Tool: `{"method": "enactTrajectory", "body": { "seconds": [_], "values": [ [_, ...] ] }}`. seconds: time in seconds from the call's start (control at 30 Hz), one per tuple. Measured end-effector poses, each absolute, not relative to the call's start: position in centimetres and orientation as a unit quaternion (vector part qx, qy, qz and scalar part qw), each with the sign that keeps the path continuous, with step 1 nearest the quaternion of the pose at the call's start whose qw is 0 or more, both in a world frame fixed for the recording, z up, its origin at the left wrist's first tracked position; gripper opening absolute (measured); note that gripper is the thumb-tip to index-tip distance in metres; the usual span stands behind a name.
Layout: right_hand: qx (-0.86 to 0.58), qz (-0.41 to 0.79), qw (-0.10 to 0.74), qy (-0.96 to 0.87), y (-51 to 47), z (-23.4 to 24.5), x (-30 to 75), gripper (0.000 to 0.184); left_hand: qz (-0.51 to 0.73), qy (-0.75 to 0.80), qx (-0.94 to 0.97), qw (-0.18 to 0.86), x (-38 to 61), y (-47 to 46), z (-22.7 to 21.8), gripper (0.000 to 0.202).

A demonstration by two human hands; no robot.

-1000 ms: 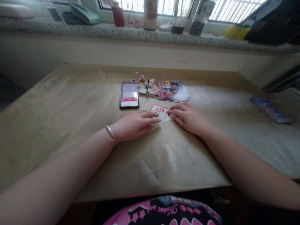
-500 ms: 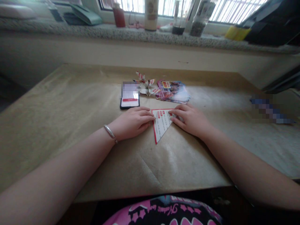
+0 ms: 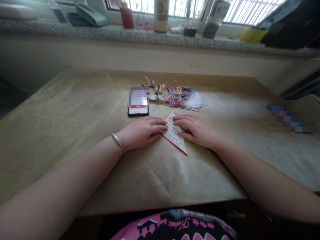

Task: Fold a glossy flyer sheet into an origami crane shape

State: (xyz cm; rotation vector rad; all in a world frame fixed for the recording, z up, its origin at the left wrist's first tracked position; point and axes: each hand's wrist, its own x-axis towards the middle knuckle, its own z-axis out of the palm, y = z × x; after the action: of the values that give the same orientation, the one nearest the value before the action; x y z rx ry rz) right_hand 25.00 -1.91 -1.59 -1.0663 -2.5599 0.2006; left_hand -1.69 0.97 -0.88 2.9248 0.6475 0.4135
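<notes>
A printed paper point(image 3: 173, 132), folded into a triangle with red edges, lies flat on the table between my hands. My left hand point(image 3: 146, 131) rests palm down with its fingertips on the paper's left corner; a silver bangle circles that wrist. From the other side, my right hand point(image 3: 197, 130) lays its outstretched fingers on the paper's right part. Both hands have their fingers extended, pressing from above rather than gripping. Just beyond the left hand is a phone point(image 3: 138, 111) with a lit screen, partly blurred out.
Behind the paper stand a folded paper flower point(image 3: 157, 93) and a stack of colourful flyers point(image 3: 185, 97). A blurred blue item point(image 3: 287, 116) lies at the table's point(image 3: 75, 116) right side. Bottles, including a red one point(image 3: 127, 16), line the stone windowsill point(image 3: 140, 38) at the back.
The paper triangle has turned on the table, so its lower point now lies further right. Both hands stay at its sides, the right hand's fingers shifted slightly left.
</notes>
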Motion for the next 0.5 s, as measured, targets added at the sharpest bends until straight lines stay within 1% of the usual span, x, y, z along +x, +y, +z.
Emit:
{"method": "enactTrajectory", "body": {
  "seconds": [0.23,0.37,0.5],
  "values": [
    [-0.423,-0.009,0.179,-0.888,-1.61,-1.47,25.40,0.023,0.156,0.211,0.964,0.053,-1.76,1.06,-0.95,0.032],
    [-0.412,-0.012,0.170,-0.895,-1.64,-1.26,25.43,0.026,0.161,0.200,0.966,0.044,-1.77,1.02,-0.91,0.032],
    [-0.406,0.004,0.167,-0.898,-2.03,-0.89,25.23,0.029,0.137,0.212,0.967,0.043,-1.78,1.04,-1.04,0.035]
  ]
}}
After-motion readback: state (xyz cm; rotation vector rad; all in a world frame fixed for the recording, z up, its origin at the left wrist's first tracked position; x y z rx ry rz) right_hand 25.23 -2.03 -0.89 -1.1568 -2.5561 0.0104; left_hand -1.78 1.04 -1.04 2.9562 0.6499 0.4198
